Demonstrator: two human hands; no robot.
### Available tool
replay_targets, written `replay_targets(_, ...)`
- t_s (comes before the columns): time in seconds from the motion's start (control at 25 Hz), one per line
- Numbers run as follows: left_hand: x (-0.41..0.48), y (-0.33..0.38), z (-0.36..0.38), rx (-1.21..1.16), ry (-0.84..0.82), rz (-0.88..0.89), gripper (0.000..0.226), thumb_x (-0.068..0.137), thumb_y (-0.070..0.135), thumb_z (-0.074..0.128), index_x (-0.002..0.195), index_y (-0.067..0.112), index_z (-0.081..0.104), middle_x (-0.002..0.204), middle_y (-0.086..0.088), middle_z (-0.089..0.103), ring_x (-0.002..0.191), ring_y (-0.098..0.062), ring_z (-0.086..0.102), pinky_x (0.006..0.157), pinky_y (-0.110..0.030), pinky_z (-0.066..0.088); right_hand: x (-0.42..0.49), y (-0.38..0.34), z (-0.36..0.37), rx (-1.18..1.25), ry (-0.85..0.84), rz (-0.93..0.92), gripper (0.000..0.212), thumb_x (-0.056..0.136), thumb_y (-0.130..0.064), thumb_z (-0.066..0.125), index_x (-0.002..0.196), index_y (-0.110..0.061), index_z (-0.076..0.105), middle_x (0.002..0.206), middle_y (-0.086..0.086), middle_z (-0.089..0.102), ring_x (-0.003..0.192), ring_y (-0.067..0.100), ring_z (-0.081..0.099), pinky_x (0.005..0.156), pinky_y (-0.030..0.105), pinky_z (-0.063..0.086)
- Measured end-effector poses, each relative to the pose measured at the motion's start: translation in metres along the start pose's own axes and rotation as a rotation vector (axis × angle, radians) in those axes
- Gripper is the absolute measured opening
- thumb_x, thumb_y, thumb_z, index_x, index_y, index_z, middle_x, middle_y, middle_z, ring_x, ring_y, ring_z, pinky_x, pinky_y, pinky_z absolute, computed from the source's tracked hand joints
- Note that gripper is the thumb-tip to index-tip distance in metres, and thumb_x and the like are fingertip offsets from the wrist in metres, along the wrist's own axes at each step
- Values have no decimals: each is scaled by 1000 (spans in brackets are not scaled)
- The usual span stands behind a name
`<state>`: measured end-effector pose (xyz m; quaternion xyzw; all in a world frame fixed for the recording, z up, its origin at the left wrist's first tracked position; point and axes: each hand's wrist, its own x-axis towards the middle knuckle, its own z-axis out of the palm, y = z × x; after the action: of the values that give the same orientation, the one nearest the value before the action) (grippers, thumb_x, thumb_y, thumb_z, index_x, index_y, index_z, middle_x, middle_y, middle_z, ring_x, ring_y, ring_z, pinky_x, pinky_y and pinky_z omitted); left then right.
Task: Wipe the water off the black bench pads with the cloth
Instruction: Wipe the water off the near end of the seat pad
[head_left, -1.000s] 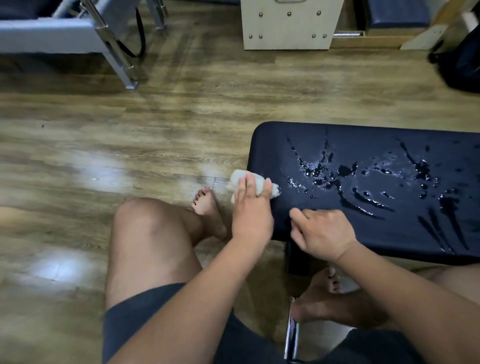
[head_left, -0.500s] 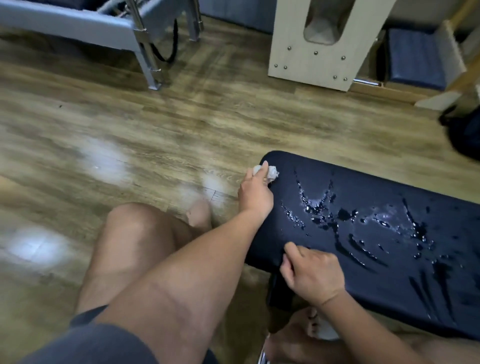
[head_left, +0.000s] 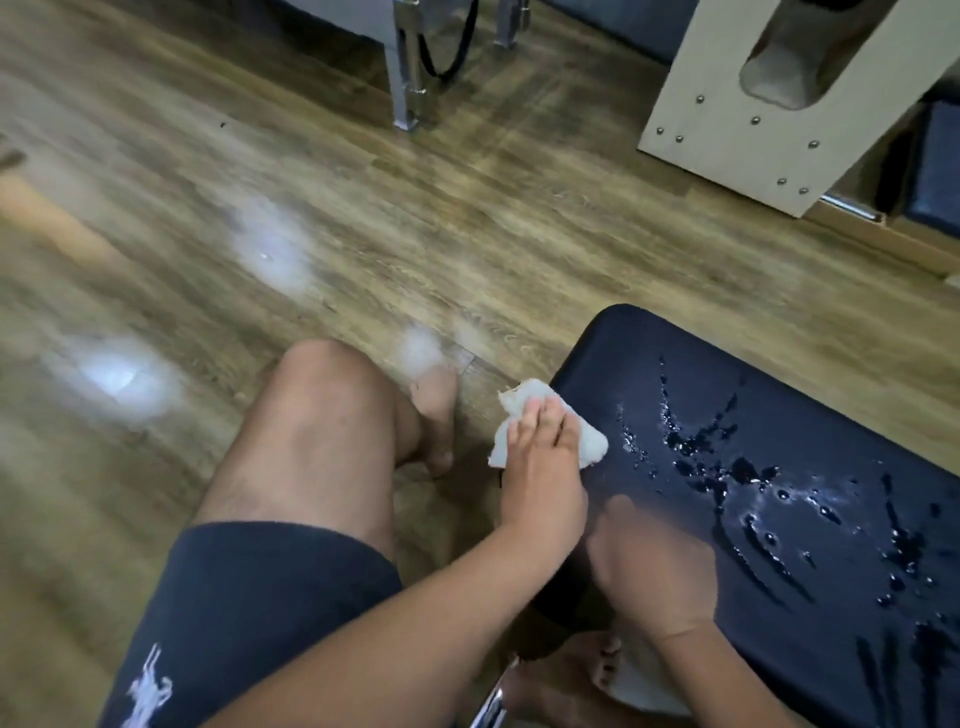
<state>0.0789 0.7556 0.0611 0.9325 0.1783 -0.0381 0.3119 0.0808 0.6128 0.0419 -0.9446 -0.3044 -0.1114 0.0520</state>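
The left hand (head_left: 540, 467) pressed flat fingers on the crumpled white cloth (head_left: 589, 441) at the black padded bench's (head_left: 649, 353) end. Pooled water (head_left: 727, 467) lay toward four o'clock, along the pad's long axis. The blurred right hand (head_left: 654, 571) rested on the near edge, its grip unclear.

Left hand (head_left: 543, 483) stretches forward, fingers straight and flat; right hand (head_left: 655, 574), blurred, lies palm-down just beside it.

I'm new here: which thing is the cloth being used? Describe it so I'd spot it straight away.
Find the big black bench pad at the lower right, splashed with water. At its left end, nearest the bare knee, the left hand presses on a small crumpled cloth. It is the only white, soft lump against the dark pad.
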Motion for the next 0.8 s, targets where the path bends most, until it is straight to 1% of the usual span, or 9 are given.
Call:
replay_targets(0.04,13,5,-3,-24,11,-37,68,85,0,46,149,12,30,163,-8,11,150,-25,3,120,-36,2,0,0,-1,-3,7,2,23,82,-31,44,64,-17,49,46,1,51,36,25,51,38,24,27)
replay_targets(0.12,42,8,-9,-56,14,-87,64,85,0,48,146,15,36,160,-13,17,146,-30,19,115,-38,21,2,-1,-1,-10,-7,8,23,82,-30,44,64,-17,49,46,1,51,36,25,51,38,24,28)
replay_targets(0.2,71,9,-16,-72,-18,-95,54,84,-1,46,136,15,47,146,-17,39,127,-37,44,99,-38,38,1,-3,-2,-19,-10,20,21,82,-30,45,64,-18,48,46,1,51,36,25,51,39,24,27)
replay_targets(0.28,98,17,-22,-81,-13,-70,44,83,-3,44,123,12,55,123,-19,56,111,-40,53,89,-40,44,3,-1,-1,-10,-11,34,19,80,-29,47,65,-18,48,46,1,51,36,26,51,38,25,27)
replay_targets(0.36,117,25,-24,-137,-1,-72,46,84,-5,42,124,10,58,121,-21,59,113,-41,54,93,-41,46,3,-1,-1,16,-12,28,17,79,-29,49,65,-19,49,46,0,50,36,25,50,37,25,29)
replay_targets(0.48,146,40,-19,-147,-23,-40,54,86,-6,42,135,12,55,136,-20,54,126,-37,48,104,-37,41,-1,3,2,66,-12,22,16,78,-30,53,66,-20,49,47,-2,47,36,21,48,35,26,31)
replay_targets(0.56,172,51,-15,-121,-42,-10,49,87,-2,44,127,18,64,131,-14,61,122,-33,53,100,-35,44,-2,5,6,106,0,11,14,77,-29,56,68,-21,48,49,-4,45,37,19,46,35,26,33)
replay_targets(0.68,215,65,-16,-1,-189,36,26,92,20,57,113,26,72,114,-8,71,108,-29,63,85,-31,48,-5,6,10,133,18,1,12,75,-31,58,70,-23,50,52,-5,45,40,18,45,36,27,35)
replay_targets(0.8,241,76,-23,-33,-430,81,29,88,36,70,110,17,73,109,-5,72,103,-22,64,88,-30,49,-7,4,11,139,26,-16,13,75,-33,58,74,-23,49,54,-5,45,39,17,44,37,27,33)
